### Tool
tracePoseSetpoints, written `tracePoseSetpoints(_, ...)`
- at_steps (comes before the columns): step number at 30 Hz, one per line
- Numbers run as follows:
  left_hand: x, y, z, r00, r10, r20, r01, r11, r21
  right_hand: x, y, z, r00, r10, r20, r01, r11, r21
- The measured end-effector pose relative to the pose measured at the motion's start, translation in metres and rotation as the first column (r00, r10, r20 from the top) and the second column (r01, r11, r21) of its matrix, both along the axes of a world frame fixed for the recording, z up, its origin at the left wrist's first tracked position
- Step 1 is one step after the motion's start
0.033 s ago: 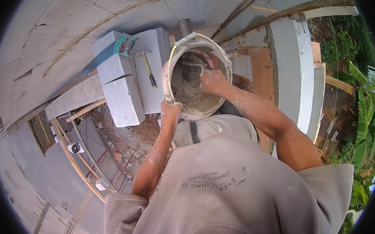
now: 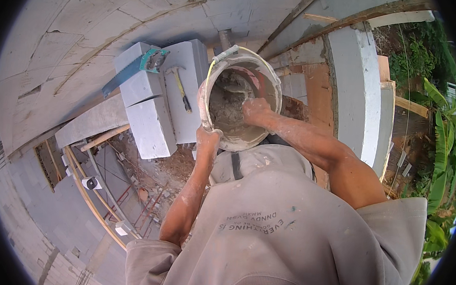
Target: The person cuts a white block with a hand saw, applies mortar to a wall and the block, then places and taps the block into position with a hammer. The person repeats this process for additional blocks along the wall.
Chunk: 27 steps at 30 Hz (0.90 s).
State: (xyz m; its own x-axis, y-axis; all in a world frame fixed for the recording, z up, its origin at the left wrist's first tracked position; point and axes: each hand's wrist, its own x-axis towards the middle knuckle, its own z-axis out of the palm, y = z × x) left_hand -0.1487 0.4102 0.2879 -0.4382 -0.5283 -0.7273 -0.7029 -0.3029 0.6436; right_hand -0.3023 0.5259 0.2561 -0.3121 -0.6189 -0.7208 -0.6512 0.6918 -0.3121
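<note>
My left hand [image 2: 207, 140] is closed around the near left rim of a bucket [image 2: 205, 97] caked in grey mortar. The bucket is tipped so that its mouth faces me, and its wire handle with a pale grip stands up over the far rim. Inside lies wet grey mortar [image 2: 224, 109]. My right hand [image 2: 258, 112] reaches in over the right side, fingers closed on what looks like a trowel [image 2: 236, 94]. Mortar coats this tool and partly hides its blade.
Left of the bucket, pale blocks [image 2: 150, 125] carry a handsaw [image 2: 124, 77] with a teal handle and a hammer [image 2: 180, 91]. Wooden poles [image 2: 89, 192] and rubble [image 2: 156, 177] lie below on the left. A light ledge [image 2: 364, 98] runs along the right, with plants beyond.
My right hand has shifted slightly down inside the bucket, and the tool in it has turned, showing less of its blade. My left hand keeps its hold on the rim.
</note>
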Motion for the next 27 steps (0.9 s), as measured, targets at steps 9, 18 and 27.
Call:
tracePoseSetpoints(9,-0.009,0.005,0.013,0.999,0.01,0.041,-0.007,0.997,-0.071,-0.062,-0.023,0.012,0.956,0.241,-0.168,-0.261,0.96,-0.105)
tracePoseSetpoints(18,-0.006,0.0,-0.008,0.995,-0.041,0.091,0.047,0.997,-0.065,0.004,0.022,-0.002,0.098,-0.584,0.806,0.551,0.706,0.445)
tracePoseSetpoints(27,-0.02,0.003,-0.016,0.965,-0.263,0.02,0.263,0.964,-0.025,0.017,0.027,0.006,0.996,0.071,0.058,-0.064,0.992,-0.109)
